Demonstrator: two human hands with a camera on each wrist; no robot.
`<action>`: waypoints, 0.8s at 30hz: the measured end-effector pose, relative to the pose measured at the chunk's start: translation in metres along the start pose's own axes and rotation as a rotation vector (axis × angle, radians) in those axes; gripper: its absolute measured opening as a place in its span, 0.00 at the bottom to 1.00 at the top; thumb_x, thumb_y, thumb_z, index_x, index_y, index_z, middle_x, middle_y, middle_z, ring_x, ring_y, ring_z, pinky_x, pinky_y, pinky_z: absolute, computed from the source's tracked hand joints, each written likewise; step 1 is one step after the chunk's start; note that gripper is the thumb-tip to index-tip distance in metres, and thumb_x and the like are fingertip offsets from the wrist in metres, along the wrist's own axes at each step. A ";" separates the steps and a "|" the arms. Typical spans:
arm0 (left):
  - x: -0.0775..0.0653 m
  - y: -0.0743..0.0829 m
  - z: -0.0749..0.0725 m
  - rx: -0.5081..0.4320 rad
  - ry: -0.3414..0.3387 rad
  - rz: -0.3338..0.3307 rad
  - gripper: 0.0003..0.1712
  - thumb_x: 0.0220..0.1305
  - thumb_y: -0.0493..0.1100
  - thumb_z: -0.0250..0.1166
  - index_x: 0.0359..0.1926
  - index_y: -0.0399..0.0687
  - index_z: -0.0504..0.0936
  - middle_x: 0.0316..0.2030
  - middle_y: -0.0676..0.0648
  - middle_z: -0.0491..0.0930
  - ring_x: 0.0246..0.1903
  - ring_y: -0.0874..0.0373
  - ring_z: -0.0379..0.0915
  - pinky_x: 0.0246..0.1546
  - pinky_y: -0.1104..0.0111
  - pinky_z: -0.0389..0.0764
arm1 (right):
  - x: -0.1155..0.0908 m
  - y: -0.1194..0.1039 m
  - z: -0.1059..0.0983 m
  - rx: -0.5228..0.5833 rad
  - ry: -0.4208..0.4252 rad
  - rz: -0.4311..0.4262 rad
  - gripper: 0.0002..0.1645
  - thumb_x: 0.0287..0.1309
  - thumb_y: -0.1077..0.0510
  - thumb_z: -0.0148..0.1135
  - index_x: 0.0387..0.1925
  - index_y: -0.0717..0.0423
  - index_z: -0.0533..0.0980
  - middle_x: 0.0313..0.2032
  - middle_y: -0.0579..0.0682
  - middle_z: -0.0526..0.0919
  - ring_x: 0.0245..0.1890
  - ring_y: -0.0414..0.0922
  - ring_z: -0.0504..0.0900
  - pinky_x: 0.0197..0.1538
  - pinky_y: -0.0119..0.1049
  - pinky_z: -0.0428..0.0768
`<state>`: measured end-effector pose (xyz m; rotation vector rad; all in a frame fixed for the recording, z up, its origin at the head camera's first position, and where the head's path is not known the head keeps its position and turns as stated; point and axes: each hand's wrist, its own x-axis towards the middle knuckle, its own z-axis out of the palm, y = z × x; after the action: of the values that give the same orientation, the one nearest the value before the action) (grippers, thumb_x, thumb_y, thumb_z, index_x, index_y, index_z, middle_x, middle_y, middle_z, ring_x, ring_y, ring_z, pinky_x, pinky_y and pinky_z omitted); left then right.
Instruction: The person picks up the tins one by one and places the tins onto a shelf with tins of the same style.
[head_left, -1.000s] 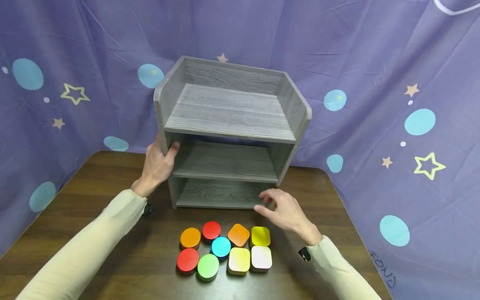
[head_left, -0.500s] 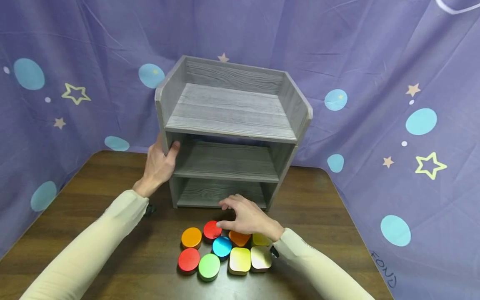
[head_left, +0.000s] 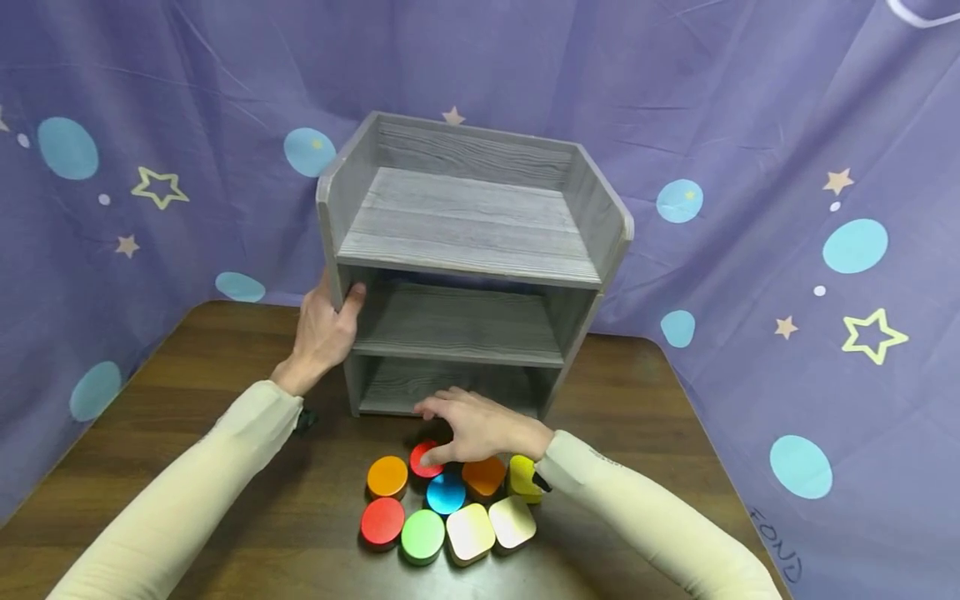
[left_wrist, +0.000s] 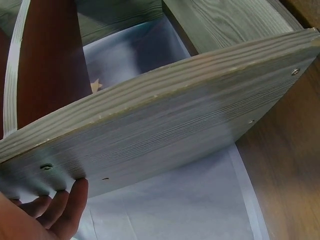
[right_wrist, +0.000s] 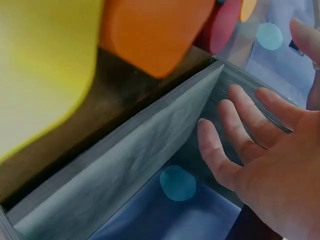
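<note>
A grey wooden shelf unit [head_left: 465, 208] stands on the brown table, its front edges facing me. My left hand [head_left: 322, 337] grips its left side panel, thumb on the inner side; in the left wrist view several fingers [left_wrist: 75, 205] lie against the outer face. My right hand [head_left: 483, 427] is over the back row of blocks before the bottom shelf, with its thumb over the far red round block [head_left: 422, 452]. In the right wrist view its fingers [right_wrist: 240, 125] are spread, holding nothing. Partly under that hand is an orange square block [head_left: 483, 477]; whether the hand touches any block cannot be told.
Around these blocks sit an orange round block [head_left: 387, 477], a near red one [head_left: 382, 522], a blue one [head_left: 446, 493], a green one [head_left: 423, 535], a yellow square [head_left: 522, 477], a pale yellow square [head_left: 471, 532] and a whitish square [head_left: 512, 522]. A purple curtain [head_left: 750, 125] hangs behind.
My right hand has moved left, from the shelf's lower right corner to over the blocks. The pale yellow and whitish squares have turned slightly. The left hand keeps its grip.
</note>
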<state>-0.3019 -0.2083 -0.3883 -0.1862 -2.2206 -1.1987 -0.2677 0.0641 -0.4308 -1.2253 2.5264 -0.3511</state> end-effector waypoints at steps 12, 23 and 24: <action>-0.002 0.000 0.001 -0.008 -0.014 0.005 0.35 0.80 0.51 0.57 0.80 0.39 0.66 0.71 0.25 0.76 0.71 0.24 0.72 0.70 0.33 0.71 | 0.024 -0.001 0.020 0.018 -0.126 -0.039 0.43 0.68 0.36 0.72 0.78 0.42 0.71 0.68 0.42 0.83 0.69 0.44 0.76 0.72 0.39 0.78; -0.001 0.000 0.001 0.004 0.004 0.003 0.35 0.80 0.53 0.57 0.77 0.38 0.67 0.69 0.23 0.78 0.69 0.22 0.74 0.68 0.32 0.72 | 0.029 -0.009 0.031 -0.009 -0.134 -0.133 0.42 0.67 0.43 0.75 0.78 0.40 0.71 0.67 0.43 0.83 0.69 0.42 0.78 0.72 0.36 0.77; -0.001 0.000 0.001 0.005 0.003 0.002 0.35 0.80 0.53 0.56 0.77 0.38 0.67 0.69 0.23 0.78 0.68 0.22 0.74 0.68 0.32 0.72 | 0.029 -0.010 0.032 -0.007 -0.138 -0.138 0.42 0.67 0.43 0.76 0.78 0.40 0.71 0.67 0.42 0.82 0.70 0.42 0.77 0.73 0.37 0.76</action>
<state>-0.3018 -0.2074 -0.3895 -0.1845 -2.2203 -1.1922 -0.2659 0.0323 -0.4617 -1.3813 2.3355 -0.2797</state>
